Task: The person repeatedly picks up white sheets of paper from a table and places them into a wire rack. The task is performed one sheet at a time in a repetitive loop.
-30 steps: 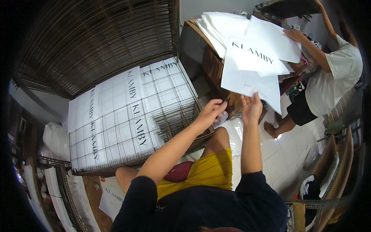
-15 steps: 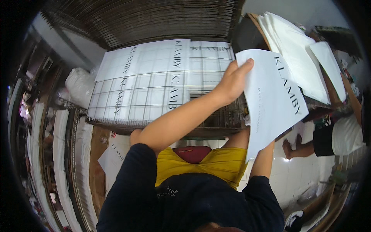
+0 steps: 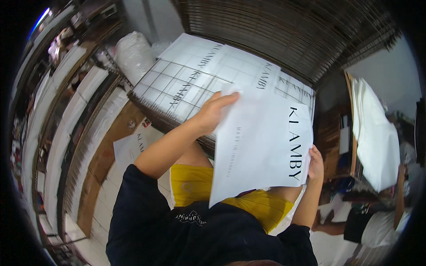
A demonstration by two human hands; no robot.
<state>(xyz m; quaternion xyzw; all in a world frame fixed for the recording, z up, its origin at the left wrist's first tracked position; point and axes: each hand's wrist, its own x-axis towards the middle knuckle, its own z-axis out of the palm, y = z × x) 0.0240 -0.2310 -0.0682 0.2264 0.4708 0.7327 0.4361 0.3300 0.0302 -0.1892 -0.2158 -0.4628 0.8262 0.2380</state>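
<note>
A limp white sheet [image 3: 262,137] with large black lettering is stretched between my two hands, above my lap and the near edge of a wire rack. My left hand [image 3: 213,113] pinches its upper left corner, thumb on top. At the sheet's right edge, my right hand [image 3: 315,165] grips it, with some of the fingers hidden behind. Similar printed white sheets [image 3: 177,82] lie side by side on the rack, under a dark wire grid [image 3: 162,88]. The held sheet covers the rack's near right part.
Raised wire shelves [image 3: 284,35] slant at the back. A stack of white sheets [image 3: 375,133] lies on a shelf at the right, with another person [image 3: 377,228] below it. Racks of white material [image 3: 73,104] line the left. One printed sheet [image 3: 128,148] rests near the floor.
My view has turned to the right. The sheet has come away from the stack at the right, toward the rack, and is now spread wider between my hands. My right hand has come into sight.
</note>
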